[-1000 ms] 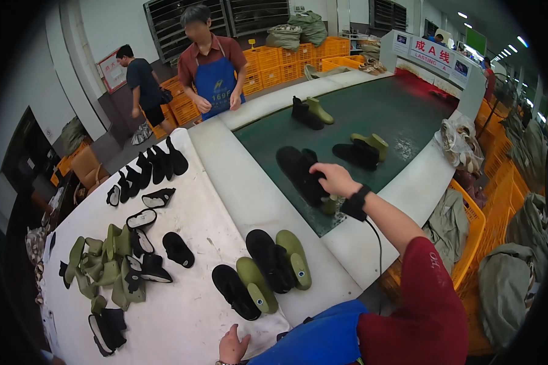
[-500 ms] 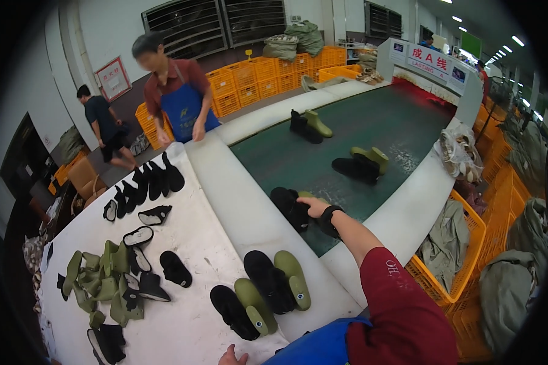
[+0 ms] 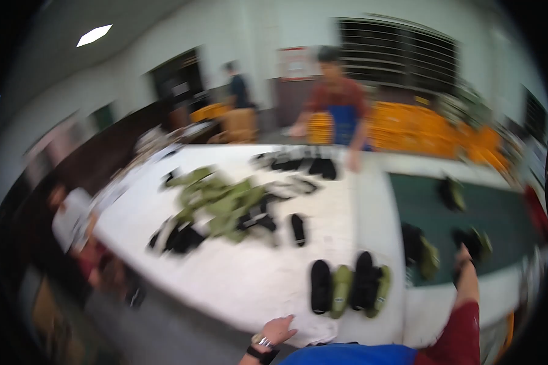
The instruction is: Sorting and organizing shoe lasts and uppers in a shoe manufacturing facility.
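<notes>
My right hand [image 3: 464, 255] reaches onto the green belt and touches a black shoe [image 3: 463, 238] that lies with a green one [image 3: 484, 244]; motion blur hides its fingers. Beside it on the belt lies another pair, a black shoe [image 3: 411, 240] and a green shoe [image 3: 430, 260]. My left hand [image 3: 278, 330], with a watch at its wrist, is over the near edge of the white table [image 3: 249, 286], fingers stretched out and holding nothing. To its right, black shoes [image 3: 321, 287] and green shoes [image 3: 341, 293] stand side by side in two pairs.
Green shoe pieces [image 3: 222, 198] lie heaped mid-table, with black shoes around them. A worker in a blue apron [image 3: 341, 118] stands across the table by a black row [image 3: 304, 163]. Another person [image 3: 76, 225] is at the left. Orange crates [image 3: 402, 128] line the back.
My view has swung left, and the picture is blurred. My left hand has come further into view at the table edge. The right hand is still over the belt, now at a black shoe.
</notes>
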Demonstrator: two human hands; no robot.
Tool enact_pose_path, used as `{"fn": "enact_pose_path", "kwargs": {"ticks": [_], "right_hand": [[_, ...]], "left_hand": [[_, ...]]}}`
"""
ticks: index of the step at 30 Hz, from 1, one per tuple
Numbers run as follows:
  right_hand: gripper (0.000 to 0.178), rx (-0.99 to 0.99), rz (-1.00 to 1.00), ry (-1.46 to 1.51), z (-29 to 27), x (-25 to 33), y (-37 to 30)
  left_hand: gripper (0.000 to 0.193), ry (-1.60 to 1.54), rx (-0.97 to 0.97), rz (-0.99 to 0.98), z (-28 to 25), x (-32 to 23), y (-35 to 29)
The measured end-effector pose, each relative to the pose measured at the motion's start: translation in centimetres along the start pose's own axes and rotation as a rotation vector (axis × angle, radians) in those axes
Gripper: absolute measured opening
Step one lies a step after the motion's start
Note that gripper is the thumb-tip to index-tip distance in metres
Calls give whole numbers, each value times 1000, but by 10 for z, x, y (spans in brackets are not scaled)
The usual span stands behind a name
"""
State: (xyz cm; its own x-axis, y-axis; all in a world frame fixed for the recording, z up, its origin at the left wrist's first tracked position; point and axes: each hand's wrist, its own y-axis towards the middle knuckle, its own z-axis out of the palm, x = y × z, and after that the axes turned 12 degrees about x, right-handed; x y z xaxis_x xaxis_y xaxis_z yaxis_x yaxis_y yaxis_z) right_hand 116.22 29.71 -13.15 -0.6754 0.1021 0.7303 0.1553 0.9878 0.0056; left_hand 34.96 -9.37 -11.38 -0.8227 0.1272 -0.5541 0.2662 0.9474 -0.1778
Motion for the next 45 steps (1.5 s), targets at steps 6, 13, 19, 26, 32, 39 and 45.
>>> {"fn": "enact_pose_path", "kwargs": {"ticks": [6, 13, 19, 26, 32, 39, 45], "right_hand": [[52, 508, 607, 611, 165, 41, 43], [48, 665, 144, -159, 228, 127, -38], [33, 1019, 136, -258, 263, 180, -131], [57, 1034, -269, -809, 296, 254, -245], [80, 1059, -438, -999, 296, 241, -260], [75, 969, -420, -1024, 302, 252, -276], [70, 936, -385, -891, 295, 253, -280]], "left_hand": [[47, -23, -30, -477, 11, -24, -104], [38, -18, -130, -535, 34, -36, -125], [38, -49, -132, -472, 24, -45, -119], [38, -218, -569, -119, -80, -109, -160], [29, -213, -735, 600, -181, -254, -206], [19, -626, -447, 973, -195, -285, -161], [18, -766, -171, 1177, -201, -309, -86]]}}
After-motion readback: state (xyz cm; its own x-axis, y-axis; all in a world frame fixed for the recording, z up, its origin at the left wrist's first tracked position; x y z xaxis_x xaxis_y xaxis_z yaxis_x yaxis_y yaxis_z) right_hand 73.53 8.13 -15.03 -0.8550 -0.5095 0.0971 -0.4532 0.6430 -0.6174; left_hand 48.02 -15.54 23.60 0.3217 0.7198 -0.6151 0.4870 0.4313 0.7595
